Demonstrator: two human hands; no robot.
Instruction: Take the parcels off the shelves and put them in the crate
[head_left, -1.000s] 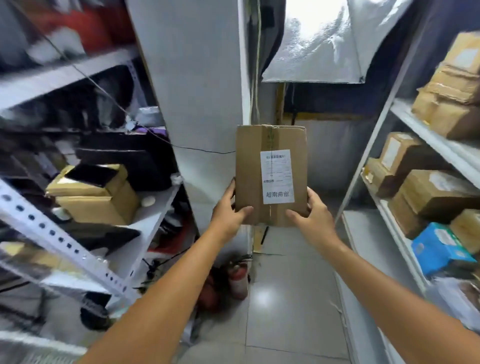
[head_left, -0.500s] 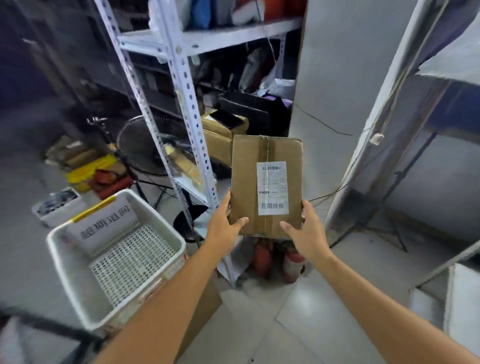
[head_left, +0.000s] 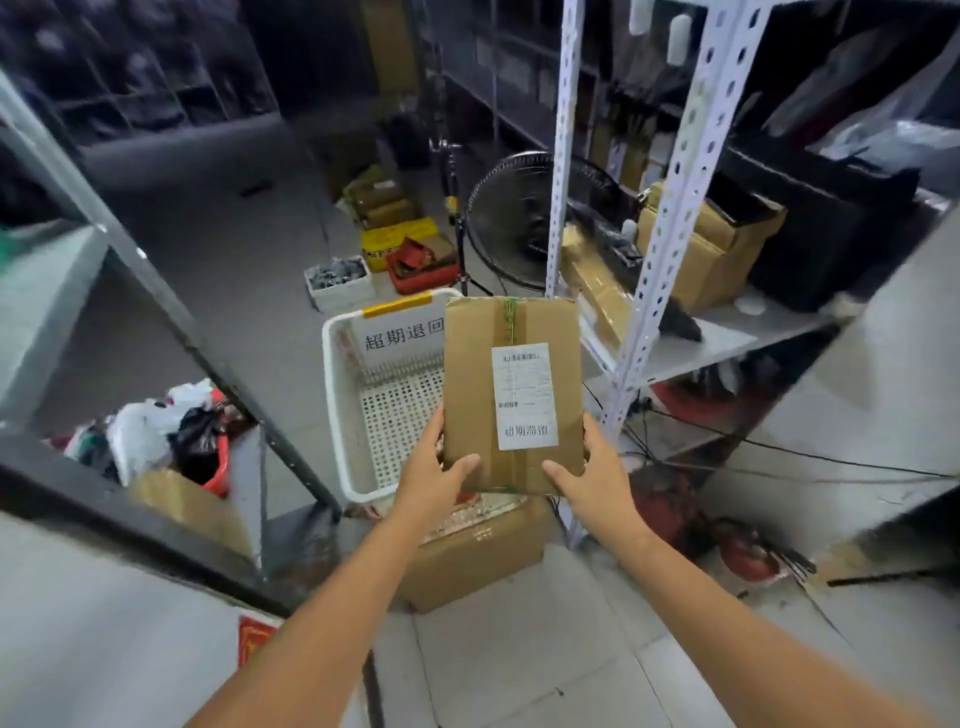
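Observation:
A flat brown cardboard parcel (head_left: 511, 395) with a white label is held in front of me, above the near right part of the white crate (head_left: 337, 395). My left hand (head_left: 434, 480) grips its lower left corner, thumb on the front face. My right hand (head_left: 597, 475) grips the lower right corner the same way. The crate has a perforated floor, a paper sign with printed characters on its far wall, and nothing visible inside. It rests on a brown carton (head_left: 470, 558) on the floor.
A white slotted shelf upright (head_left: 675, 218) stands just right of the parcel, with cartons (head_left: 706, 244) and dark items on its shelf. A dark diagonal frame bar (head_left: 171, 306) runs left of the crate. A fan (head_left: 511, 223), small bins (head_left: 340, 280) and red extinguishers (head_left: 743, 556) sit on the floor.
My view has swung left and down, away from the parcel shelves. The crate has come to the centre, and the parcel in both hands now hangs over it.

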